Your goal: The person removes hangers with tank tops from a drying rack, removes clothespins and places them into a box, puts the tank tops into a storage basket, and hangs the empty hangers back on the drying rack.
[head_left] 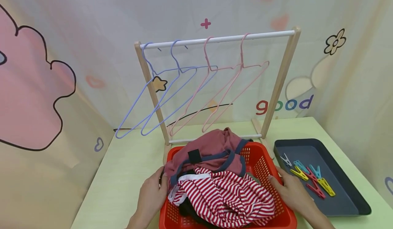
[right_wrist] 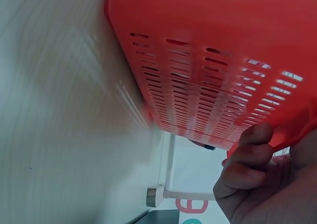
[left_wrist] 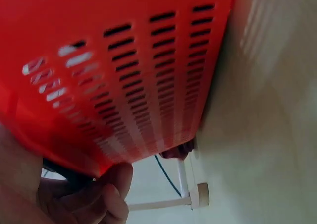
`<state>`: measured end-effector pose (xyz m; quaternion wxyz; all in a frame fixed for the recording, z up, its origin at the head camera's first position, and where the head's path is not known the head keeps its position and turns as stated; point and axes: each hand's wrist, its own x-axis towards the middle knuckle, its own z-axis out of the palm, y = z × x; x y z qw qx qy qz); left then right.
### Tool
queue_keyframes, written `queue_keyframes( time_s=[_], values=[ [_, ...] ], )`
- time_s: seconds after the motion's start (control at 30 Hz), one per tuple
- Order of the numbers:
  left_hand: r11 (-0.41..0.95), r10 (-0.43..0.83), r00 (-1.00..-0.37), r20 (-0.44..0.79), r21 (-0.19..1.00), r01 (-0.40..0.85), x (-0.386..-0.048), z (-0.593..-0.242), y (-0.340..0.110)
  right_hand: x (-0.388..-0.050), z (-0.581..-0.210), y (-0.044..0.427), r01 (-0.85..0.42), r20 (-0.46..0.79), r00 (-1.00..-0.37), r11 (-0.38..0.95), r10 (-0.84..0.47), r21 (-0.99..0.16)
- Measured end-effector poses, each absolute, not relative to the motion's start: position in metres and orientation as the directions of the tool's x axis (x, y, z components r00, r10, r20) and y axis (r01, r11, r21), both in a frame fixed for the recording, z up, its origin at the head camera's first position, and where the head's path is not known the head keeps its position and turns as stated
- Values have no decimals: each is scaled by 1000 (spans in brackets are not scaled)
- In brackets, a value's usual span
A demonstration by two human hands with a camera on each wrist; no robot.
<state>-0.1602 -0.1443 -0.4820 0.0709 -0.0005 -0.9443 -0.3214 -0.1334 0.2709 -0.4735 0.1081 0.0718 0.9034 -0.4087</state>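
A red plastic basket (head_left: 290, 218) with slotted walls stands on the table, heaped with clothes. My left hand (head_left: 152, 192) grips its left rim beside the maroon garment (head_left: 212, 147) with dark blue trim, and a bit of dark material shows by those fingers. On the opposite side my right hand (head_left: 291, 189) holds the rim, thumb inside and fingers (right_wrist: 245, 177) curled beneath the edge. A red-and-white striped garment (head_left: 227, 198) lies in front of the maroon one. Black cloth (head_left: 188, 208) peeks out below; the rest of the pile is hidden.
Behind the basket stands a rack with wooden posts (head_left: 280, 79) and a white bar (head_left: 227, 39). Two blue hangers (head_left: 178, 75) and two pink hangers (head_left: 242, 65) hang from it. A dark grey tray (head_left: 337, 198) at the right holds several coloured clothespins (head_left: 326, 187).
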Motion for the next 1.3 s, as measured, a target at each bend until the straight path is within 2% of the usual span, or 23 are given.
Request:
queue_keyframes(
  time_s=[0.2,0.37,0.5,0.63,0.8,0.93,1.13,1.3],
  values=[
    [728,-26,-992,121,683,65,-157,-486,-140,-133,-475,270,217,-248,-968,653,46,-726],
    [625,-49,-998,44,781,4,-156,-488,-141,-133,-475,269,212,-243,-969,655,45,-725],
    [582,-69,-998,4,812,-37,-157,-489,-142,-132,-474,270,195,-229,-972,684,41,-703],
    [563,-74,-997,-12,825,-52,-158,-488,-141,-133,-463,272,140,-187,-982,807,37,-574],
    [541,-71,-997,-23,839,-58,-158,-487,-141,-138,-435,272,5,-16,-1000,927,-1,-374],
    [539,-69,-998,-5,841,-42,-158,-486,-140,-142,-407,264,-127,114,-989,932,-93,-339],
    [536,-65,-998,7,844,-30,-158,-488,-140,-161,-374,236,-293,136,-955,907,-263,-302],
    [532,-74,-997,14,846,-28,-157,-489,-140,-194,-369,215,-419,96,-908,866,-408,-274]
  ],
)
